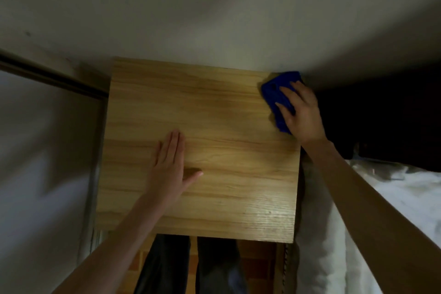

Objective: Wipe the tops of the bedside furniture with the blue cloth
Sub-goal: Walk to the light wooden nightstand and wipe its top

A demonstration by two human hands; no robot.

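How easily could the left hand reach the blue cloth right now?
Probably yes: the left hand lies flat on the wooden top, with only bare wood between it and the blue cloth at the far right corner, though the right hand covers much of it.

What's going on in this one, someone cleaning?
Yes. A person is wiping a wooden bedside table with a blue cloth. The right hand presses the cloth onto the far right corner of the top, next to the wall. The left hand lies flat on the top, nearer the left side. White bedding lies to the right.
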